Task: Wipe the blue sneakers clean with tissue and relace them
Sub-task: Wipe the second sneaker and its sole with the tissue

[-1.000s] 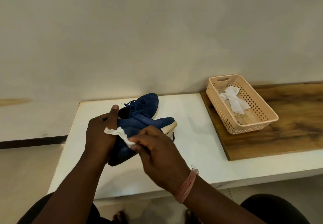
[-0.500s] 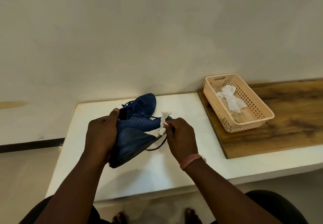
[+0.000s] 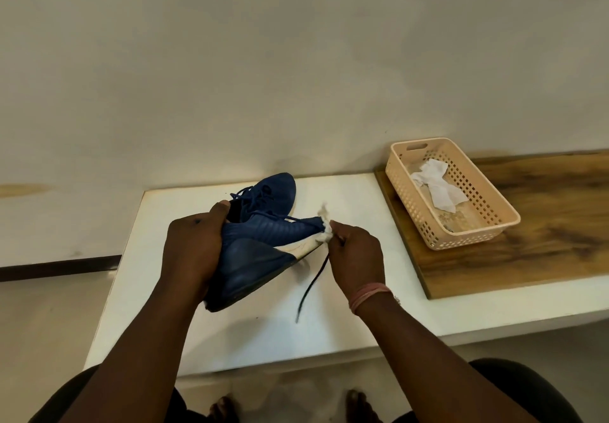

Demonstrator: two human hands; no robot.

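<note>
I see the left hand [image 3: 192, 244] wrapped around the heel end of one blue sneaker [image 3: 260, 251], thumb hooked over the collar, fingers curled under the upper. This sneaker is lifted off the white bench [image 3: 346, 323] and tilted on its side, so its dark blue sole and white midsole edge face the camera. The toe points to the right.

The right hand [image 3: 357, 257] pinches a wad of white tissue [image 3: 324, 234] between thumb and fingertips and presses it against the toe of the held sneaker. A dark lace [image 3: 311, 285] hangs down from near the toe, its free end dangling just above the bench.

The second blue sneaker [image 3: 270, 196] rests upright on the bench just behind the held one, still laced, toe pointing away toward the wall.

To the right, a peach perforated basket [image 3: 487, 221] sits on a wooden board [image 3: 543, 241], well apart from the sneakers. A crumpled white tissue [image 3: 436, 185] lies inside the basket.
</note>
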